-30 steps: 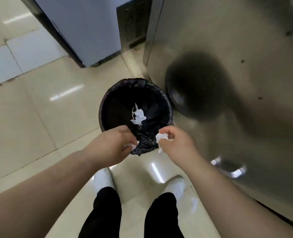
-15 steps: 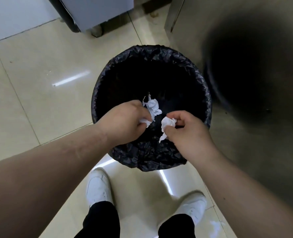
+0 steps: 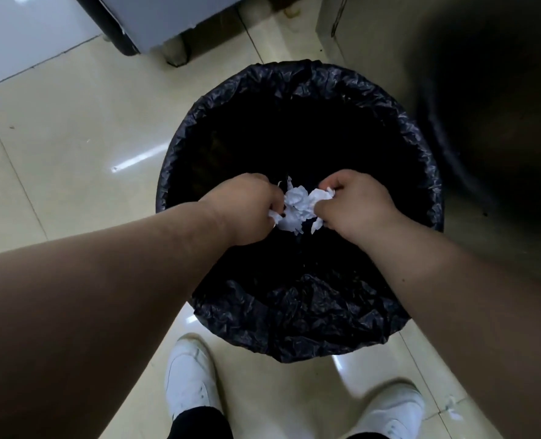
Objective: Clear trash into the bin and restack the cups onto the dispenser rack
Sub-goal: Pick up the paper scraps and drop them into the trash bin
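Note:
A round bin (image 3: 297, 331) lined with a crinkled black bag stands on the floor right below me. Both my hands hang over its dark opening, close together. My left hand (image 3: 247, 209) is closed on crumpled white tissue (image 3: 296, 207), with scraps sticking out under its fingers. My right hand (image 3: 354, 207) pinches another crumpled white piece (image 3: 321, 196), and the two wads touch between the hands. The bin's inside is too dark to see its contents. No cups or rack are in view.
Shiny cream floor tiles (image 3: 72, 147) spread to the left. A grey cabinet (image 3: 155, 20) on a leg stands at the back. A steel appliance wall (image 3: 484, 90) rises close on the right of the bin. My white shoes (image 3: 190, 381) stand just before the bin.
I have leaned closer, so the bin fills more of the view. Both hands moved further over the opening and came together, the tissue wads now touching.

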Available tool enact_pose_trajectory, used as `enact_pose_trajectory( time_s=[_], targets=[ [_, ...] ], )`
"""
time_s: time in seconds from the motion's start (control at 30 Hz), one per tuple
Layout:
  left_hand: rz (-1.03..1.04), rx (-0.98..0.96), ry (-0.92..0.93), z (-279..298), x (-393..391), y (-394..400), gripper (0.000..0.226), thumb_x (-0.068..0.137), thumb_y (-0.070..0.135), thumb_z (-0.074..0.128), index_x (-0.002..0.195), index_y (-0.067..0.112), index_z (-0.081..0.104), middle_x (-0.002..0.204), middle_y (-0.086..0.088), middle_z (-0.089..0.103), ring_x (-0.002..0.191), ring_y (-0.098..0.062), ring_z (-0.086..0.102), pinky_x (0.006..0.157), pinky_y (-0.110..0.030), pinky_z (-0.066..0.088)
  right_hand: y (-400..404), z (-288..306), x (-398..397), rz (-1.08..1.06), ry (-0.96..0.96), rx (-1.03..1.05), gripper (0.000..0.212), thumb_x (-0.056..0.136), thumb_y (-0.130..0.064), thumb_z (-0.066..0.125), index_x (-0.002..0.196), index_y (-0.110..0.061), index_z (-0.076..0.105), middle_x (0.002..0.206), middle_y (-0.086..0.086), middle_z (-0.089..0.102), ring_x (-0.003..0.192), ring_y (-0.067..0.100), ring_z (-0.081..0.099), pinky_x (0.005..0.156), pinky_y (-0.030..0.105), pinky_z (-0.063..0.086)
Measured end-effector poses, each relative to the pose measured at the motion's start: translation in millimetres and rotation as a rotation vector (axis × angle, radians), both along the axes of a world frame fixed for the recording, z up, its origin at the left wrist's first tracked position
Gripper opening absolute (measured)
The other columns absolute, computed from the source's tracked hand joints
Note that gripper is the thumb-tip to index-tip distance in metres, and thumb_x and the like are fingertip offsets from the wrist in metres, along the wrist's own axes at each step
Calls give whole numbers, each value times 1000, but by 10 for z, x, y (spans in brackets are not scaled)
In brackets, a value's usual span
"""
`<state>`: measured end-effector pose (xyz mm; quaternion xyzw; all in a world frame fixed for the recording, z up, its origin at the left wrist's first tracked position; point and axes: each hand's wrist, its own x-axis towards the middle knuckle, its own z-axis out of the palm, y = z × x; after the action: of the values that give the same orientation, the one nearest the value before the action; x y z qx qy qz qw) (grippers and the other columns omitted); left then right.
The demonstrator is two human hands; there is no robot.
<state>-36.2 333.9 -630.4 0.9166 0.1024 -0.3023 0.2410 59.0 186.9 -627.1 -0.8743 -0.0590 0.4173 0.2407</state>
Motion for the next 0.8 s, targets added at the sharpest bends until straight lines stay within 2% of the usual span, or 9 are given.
enact_pose_trajectory(
  time_s=[0.2,0.27,0.33,0.4,0.53,0.63,0.73,0.8],
  targets=[
    [-4,15,109,-82,80,-49,24,96,26,54,116,20,66,115,-4,61,107,-22,58,85,-31,48,-38,-148,-126,40,23,-42,26,79,-16,67,102,-26,63,104,1,66,86,17,64,55,18,44],
    [7,16,110,-87,94,-54,25,95,29,55,115,19,67,114,-4,62,107,-22,58,88,-33,50,-41,-148,-144,66,25,-40,28,80,-19,67,107,-26,63,107,2,66,90,19,64,61,21,47],
    [27,9,106,-84,105,-50,27,92,32,59,115,20,67,115,-3,63,107,-21,58,91,-35,51,-20,-126,-141,119,31,-57,32,83,-17,66,114,-21,62,112,6,65,97,23,63,77,28,53],
    [20,13,116,-69,112,-54,31,91,32,61,120,23,65,119,-1,61,110,-21,58,90,-30,48,10,-93,-140,174,33,-81,32,83,-11,64,115,-14,63,113,10,66,101,27,63,87,35,54],
    [-81,32,254,20,104,-113,33,94,20,52,126,22,60,123,0,62,114,-22,57,87,-25,44,57,56,-146,187,15,-94,33,87,-16,61,120,-16,61,117,7,64,106,24,62,90,33,53],
    [-188,33,342,196,88,-158,29,97,25,46,119,16,63,115,-4,66,107,-24,60,87,-31,47,105,305,-154,350,38,-129,28,93,-14,53,120,-11,60,120,12,63,111,28,60,93,35,50],
    [-270,55,383,485,62,-187,34,100,31,42,121,15,63,118,-5,66,111,-25,59,92,-33,46,146,622,-190,533,-7,-209,33,91,-14,55,124,-15,55,122,10,60,105,25,59,82,29,50],
    [-292,65,381,747,25,-192,36,101,31,40,124,15,63,122,-5,65,115,-25,58,98,-33,44,185,878,-272,723,-39,-297,36,90,-15,55,126,-11,51,126,8,54,95,19,52,69,27,42]
  ],
)
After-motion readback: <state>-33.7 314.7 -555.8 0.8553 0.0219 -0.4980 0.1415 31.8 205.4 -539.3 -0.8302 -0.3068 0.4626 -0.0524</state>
